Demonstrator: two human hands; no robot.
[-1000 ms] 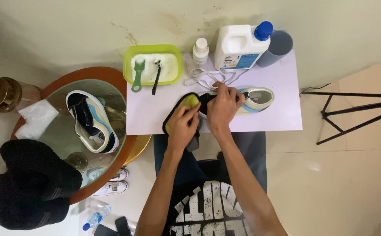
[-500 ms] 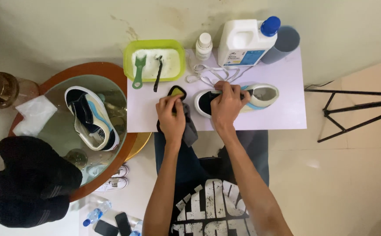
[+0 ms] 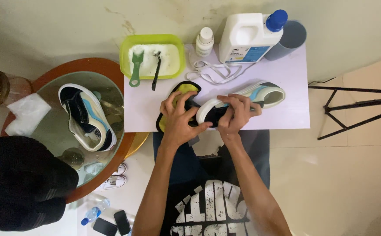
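Pale wall (image 3: 68,17), cream tiled floor (image 3: 352,175), round glass-top table (image 3: 46,126) w/ wood rim, black tripod legs (image 3: 356,107).

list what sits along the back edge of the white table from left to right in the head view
green tub holding a green brush and then a black brush → small white bottle → big white jug with a blue cap → grey cylinder
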